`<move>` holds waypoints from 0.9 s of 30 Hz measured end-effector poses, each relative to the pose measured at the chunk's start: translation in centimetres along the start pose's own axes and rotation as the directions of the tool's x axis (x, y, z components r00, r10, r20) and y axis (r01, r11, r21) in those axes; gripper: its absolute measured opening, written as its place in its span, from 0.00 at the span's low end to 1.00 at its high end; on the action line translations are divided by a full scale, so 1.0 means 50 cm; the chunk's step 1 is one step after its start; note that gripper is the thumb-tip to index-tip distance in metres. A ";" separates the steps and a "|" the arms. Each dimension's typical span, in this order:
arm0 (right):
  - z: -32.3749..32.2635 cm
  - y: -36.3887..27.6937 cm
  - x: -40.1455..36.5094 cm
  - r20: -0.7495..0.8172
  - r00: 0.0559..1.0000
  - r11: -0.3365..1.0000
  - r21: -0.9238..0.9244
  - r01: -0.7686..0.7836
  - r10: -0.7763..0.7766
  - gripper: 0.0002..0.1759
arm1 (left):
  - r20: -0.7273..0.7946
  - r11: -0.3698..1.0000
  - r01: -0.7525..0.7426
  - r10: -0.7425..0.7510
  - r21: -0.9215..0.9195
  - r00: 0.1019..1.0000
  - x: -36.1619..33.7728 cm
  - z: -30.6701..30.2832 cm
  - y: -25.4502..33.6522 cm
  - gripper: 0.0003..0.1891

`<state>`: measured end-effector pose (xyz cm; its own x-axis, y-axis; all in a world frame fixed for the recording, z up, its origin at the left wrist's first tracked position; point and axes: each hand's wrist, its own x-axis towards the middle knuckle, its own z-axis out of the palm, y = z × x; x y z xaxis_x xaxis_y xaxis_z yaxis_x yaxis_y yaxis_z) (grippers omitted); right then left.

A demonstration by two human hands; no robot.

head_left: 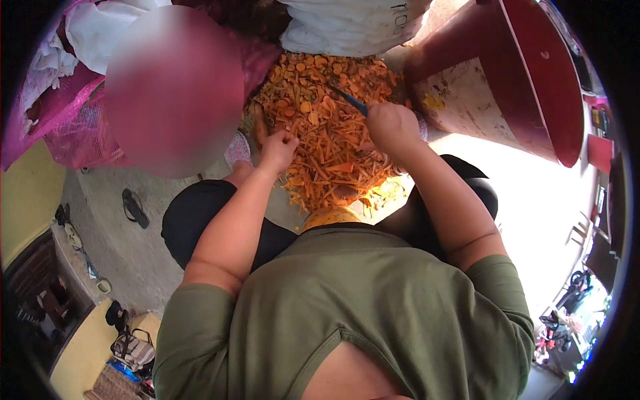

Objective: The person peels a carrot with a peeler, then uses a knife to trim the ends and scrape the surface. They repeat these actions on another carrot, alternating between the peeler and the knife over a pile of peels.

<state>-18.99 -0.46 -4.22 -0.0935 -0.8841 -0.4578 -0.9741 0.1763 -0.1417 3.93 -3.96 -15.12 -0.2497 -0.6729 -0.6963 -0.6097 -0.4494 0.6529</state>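
My right hand point(395, 130) is wrapped round the blue handle of a knife point(357, 104), its dark blade pointing up and left over the pile. My left hand point(279, 148) has its fingers curled in a pinch at the pile's left edge. What those fingers hold, if anything, is too small to make out. Just above it lies a brownish long piece point(260, 123). Between and beyond both hands spreads a heap of orange peelings and slices point(327, 143), some in strips and some in round pieces.
A big dark red tub point(480, 73) leans at the upper right. White sacks point(353, 27) stand behind the heap, and pink mesh sacks point(80, 127) sit at the left. A dark sandal point(135, 208) lies on the concrete floor. Part of the left is blurred.
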 end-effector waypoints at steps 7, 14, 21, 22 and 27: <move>-0.011 0.018 -0.028 0.082 0.997 1.000 0.012 -0.007 0.006 0.09 | 0.445 0.850 0.179 -0.425 0.495 0.788 0.084 0.146 -0.159 0.09; -0.022 0.062 -0.063 -0.006 1.000 0.989 0.151 0.006 -0.005 0.21 | 0.451 0.723 0.666 -0.541 -0.181 0.710 0.090 0.296 -0.140 0.19; -0.025 0.109 -0.051 0.022 1.000 0.986 0.166 -0.008 0.004 0.23 | 0.242 0.718 0.613 -0.564 -0.329 0.790 0.183 0.357 -0.185 0.27; -0.020 0.113 -0.051 0.005 1.000 0.988 0.157 0.002 -0.002 0.24 | 0.190 0.775 0.574 -0.542 -0.262 0.819 0.173 0.342 -0.157 0.26; -0.007 0.126 -0.043 0.039 0.999 0.988 0.151 -0.034 0.028 0.23 | 0.131 0.922 0.384 -0.375 -0.051 0.918 0.128 0.225 0.008 0.28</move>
<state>-25.01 2.40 -3.85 -0.1127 -0.8612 -0.4956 -0.9281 0.2693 -0.2570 -6.38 -1.85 -22.69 -0.0993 -0.3724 -0.9228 -0.6194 -0.7027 0.3502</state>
